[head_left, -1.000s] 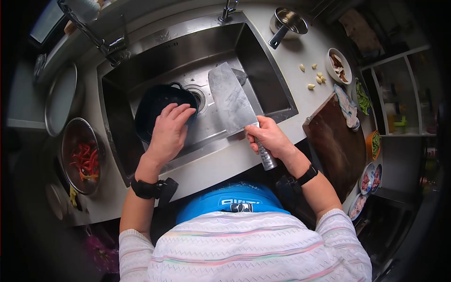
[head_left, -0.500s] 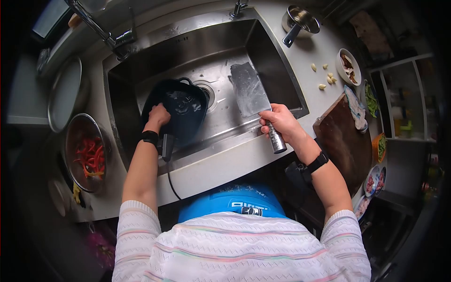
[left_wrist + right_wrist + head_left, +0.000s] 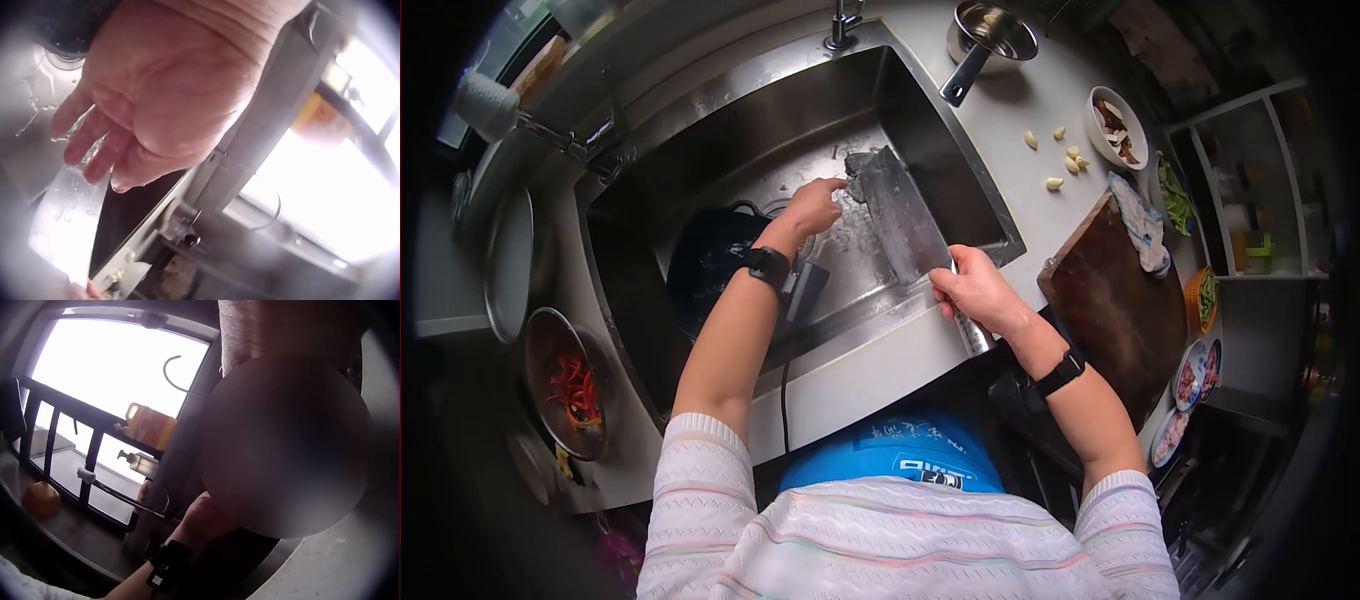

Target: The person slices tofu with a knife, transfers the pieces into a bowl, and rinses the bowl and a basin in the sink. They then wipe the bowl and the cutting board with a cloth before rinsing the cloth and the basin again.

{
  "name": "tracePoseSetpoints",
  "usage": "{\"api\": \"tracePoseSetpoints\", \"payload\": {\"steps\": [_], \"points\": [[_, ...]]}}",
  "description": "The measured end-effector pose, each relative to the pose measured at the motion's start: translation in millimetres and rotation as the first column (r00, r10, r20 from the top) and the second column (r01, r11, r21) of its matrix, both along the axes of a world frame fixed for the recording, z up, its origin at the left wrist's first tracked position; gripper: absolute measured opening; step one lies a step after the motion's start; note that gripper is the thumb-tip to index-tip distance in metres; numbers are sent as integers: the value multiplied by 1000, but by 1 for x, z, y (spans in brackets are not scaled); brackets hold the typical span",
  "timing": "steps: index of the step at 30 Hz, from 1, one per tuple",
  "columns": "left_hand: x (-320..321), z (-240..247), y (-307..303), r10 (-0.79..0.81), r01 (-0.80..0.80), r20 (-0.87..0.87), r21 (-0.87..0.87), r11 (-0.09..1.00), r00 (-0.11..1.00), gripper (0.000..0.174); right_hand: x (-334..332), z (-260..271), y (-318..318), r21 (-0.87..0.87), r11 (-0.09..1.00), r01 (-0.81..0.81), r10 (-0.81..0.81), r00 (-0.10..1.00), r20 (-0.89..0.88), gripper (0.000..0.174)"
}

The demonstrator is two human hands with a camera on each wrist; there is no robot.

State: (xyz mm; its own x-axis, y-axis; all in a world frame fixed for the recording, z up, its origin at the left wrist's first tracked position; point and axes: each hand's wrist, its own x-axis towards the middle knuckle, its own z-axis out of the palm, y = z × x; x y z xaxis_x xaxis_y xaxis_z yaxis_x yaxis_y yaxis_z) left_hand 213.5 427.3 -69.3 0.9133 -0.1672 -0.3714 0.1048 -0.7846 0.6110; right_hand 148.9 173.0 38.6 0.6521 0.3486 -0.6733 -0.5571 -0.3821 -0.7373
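Observation:
In the head view my right hand (image 3: pixel 982 292) grips the metal handle of a broad cleaver (image 3: pixel 908 228), its wet blade tilted over the sink (image 3: pixel 740 140). My left hand (image 3: pixel 813 208) is stretched out close to the blade's far end, with nothing held. Its relaxed fingers (image 3: pixel 94 134) drip water in the left wrist view, and the blade shows just past the fingertips. A dark basin (image 3: pixel 705 260) with water in it stands in the sink, partly behind the left forearm. A blurred disc hides the right hand's work in the right wrist view.
Garlic cloves (image 3: pixel 1054 184), a saucepan (image 3: pixel 997 45) and a white bowl (image 3: pixel 1105 148) stand right of the sink. A cutting board (image 3: pixel 1115 300) bearing a cloth (image 3: pixel 1138 225) is nearer me. Left is a steel bowl (image 3: pixel 540 400) of red peppers.
My left hand dipped into the basin half a second ago, then came out and moved right to the cleaver's blade. The right hand keeps its grip on the handle; the head view has shifted.

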Motion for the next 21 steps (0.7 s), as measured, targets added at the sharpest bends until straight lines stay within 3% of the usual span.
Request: {"api": "tracePoseSetpoints", "payload": {"steps": [2, 4, 8, 10, 11, 12, 14, 16, 17, 18, 19, 20, 21], "points": [[18, -24, -8, 18, -22, 46, 98, 995, 999, 53, 1, 12, -10, -159, 984, -78, 106, 979, 177, 9], [33, -32, -21, 30, -48, 94, 191, 980, 995, 55, 1, 20, -22, -166, 984, -61, 90, 980, 177, 9], [52, -54, -56, -70, 22, 173, 266, 964, 982, 61, 3, 33, -42, -112, 993, 28, -15, 994, 112, 11], [55, -73, -59, -180, 143, 69, 367, 919, 981, 59, 5, 34, -48, -23, 997, 76, -75, 996, 44, 11], [55, -77, -59, -116, 94, 47, 334, 938, 992, 44, 5, 32, -50, 24, 994, 107, -108, 994, 18, 10], [54, -79, -51, -120, 98, 47, 335, 937, 992, 44, 6, 30, -50, 25, 993, 111, -112, 994, 18, 10], [50, -78, -33, -145, 140, 3, 262, 955, 989, 24, 7, 26, -48, 46, 992, 115, -115, 993, 14, 10], [36, -30, -23, 26, -23, -71, 39, 999, 997, 18, 9, 23, -46, 58, 990, 128, -129, 991, 22, 9], [23, -13, -20, 109, -123, -85, -182, 976, 990, 18, 10, 20, -44, 66, 990, 122, -124, 992, 29, 9], [8, 22, -26, 134, -157, -97, -294, 943, 986, 16, 10, 15, -41, 75, 990, 119, -122, 992, 34, 9], [-10, 52, -38, 136, -145, -50, -379, 914, 989, 19, 9, 8, -36, 114, 979, 166, -168, 986, 3, 11], [-25, 50, -45, 112, -39, 120, -487, 873, 986, 25, 6, 5, -29, 120, 976, 181, -183, 983, 8, 11], [-40, 74, -60, 72, -1, 152, -421, 907, 986, 31, 4, 5, -22, 178, 969, 172, -170, 985, -28, 12]]}}
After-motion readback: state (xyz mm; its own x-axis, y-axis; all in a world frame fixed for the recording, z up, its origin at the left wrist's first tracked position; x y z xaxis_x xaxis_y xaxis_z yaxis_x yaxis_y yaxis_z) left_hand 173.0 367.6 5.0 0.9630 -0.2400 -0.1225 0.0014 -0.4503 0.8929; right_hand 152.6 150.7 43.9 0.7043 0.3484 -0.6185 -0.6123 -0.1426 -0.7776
